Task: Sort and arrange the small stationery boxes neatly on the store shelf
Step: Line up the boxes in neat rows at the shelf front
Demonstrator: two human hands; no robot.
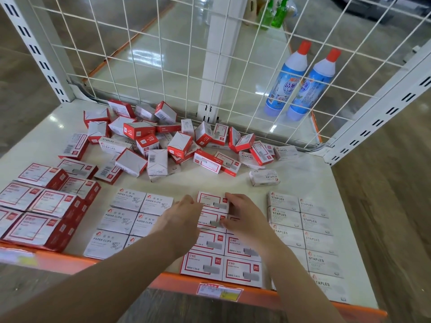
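Stationery boxes (211, 265): small flat cardboard rectangles, red-framed white lids, laid in neat grid at front of glossy cream shelf (310, 183). Left hand (180, 214) and right hand (242, 214) both pinch far box (212, 201) at its ends, fingers curled on edges. Jumbled box heap (163, 141) behind, against white wire mesh (163, 54).

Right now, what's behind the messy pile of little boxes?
Behind the pile of boxes stands a white wire grid. Through it you see two blue bottles with red caps on the right and shiny floor. The grid's bottom edge is partly covered by the boxes.
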